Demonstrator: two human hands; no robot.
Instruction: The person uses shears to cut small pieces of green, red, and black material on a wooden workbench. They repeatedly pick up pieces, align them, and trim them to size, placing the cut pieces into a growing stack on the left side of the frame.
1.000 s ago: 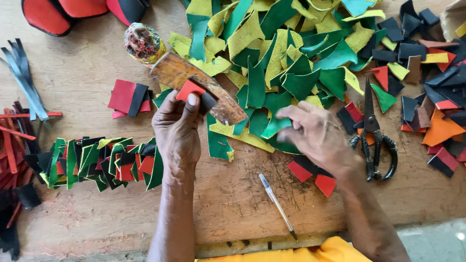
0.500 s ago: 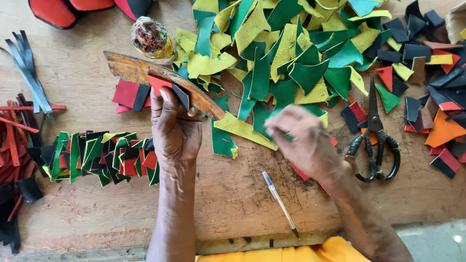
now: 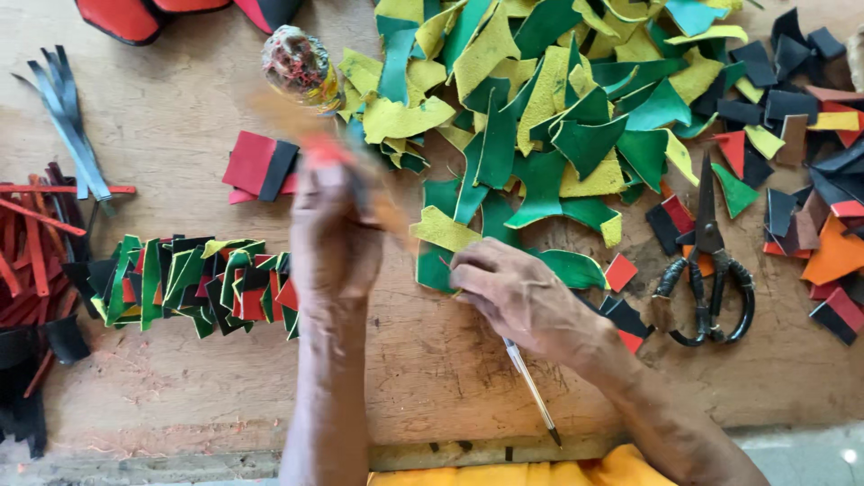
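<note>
My left hand (image 3: 331,236) is closed around a brown wooden stick (image 3: 297,121) that is blurred with motion, together with a small red and black leather piece. It hovers over the wooden board, just right of a row of folded green, red, black and yellow leather pieces (image 3: 193,281). My right hand (image 3: 517,292) lies flat on the board, fingers pressing on a green leather scrap (image 3: 567,265) at the near edge of a big heap of green and yellow scraps (image 3: 540,99). A pen (image 3: 533,394) lies partly under that wrist.
Black scissors (image 3: 706,270) lie right of the heap, among red, black and orange pieces (image 3: 828,225). A paint-smeared round pot (image 3: 301,65) stands at the back. Red strips (image 3: 36,243) and grey-blue strips (image 3: 67,126) lie at the left. A red and black folded piece (image 3: 261,166) lies near the pot.
My left hand has swung the wooden stick, which is now a blur. My right hand has dropped from above the board onto the green scrap near the heap's edge.
</note>
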